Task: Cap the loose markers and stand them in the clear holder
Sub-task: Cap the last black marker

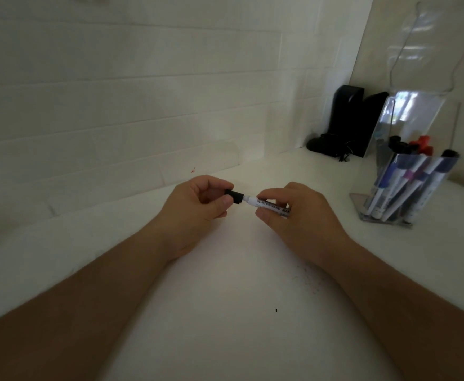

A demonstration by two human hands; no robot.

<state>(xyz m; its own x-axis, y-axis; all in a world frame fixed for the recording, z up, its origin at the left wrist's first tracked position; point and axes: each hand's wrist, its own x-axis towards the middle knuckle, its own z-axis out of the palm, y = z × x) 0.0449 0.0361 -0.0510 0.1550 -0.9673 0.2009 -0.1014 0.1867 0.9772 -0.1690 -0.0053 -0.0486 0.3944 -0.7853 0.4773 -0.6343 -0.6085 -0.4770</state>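
A white whiteboard marker (266, 204) lies level between both hands above the white table. My right hand (294, 215) grips its barrel. My left hand (198, 207) pinches the black cap (235, 196), which sits over the marker's tip end. I cannot tell whether the cap is fully seated. The clear holder (385, 215) stands to the right of my right hand. Several capped markers (407, 177) lean inside it, with black, red and blue caps.
A white tiled wall (142, 105) runs close behind the hands. Two black upright objects (354, 119) stand in the back corner, left of the holder. A tall clear sheet (431, 50) rises behind the holder. Small specks mark the table (225, 298) near my right forearm.
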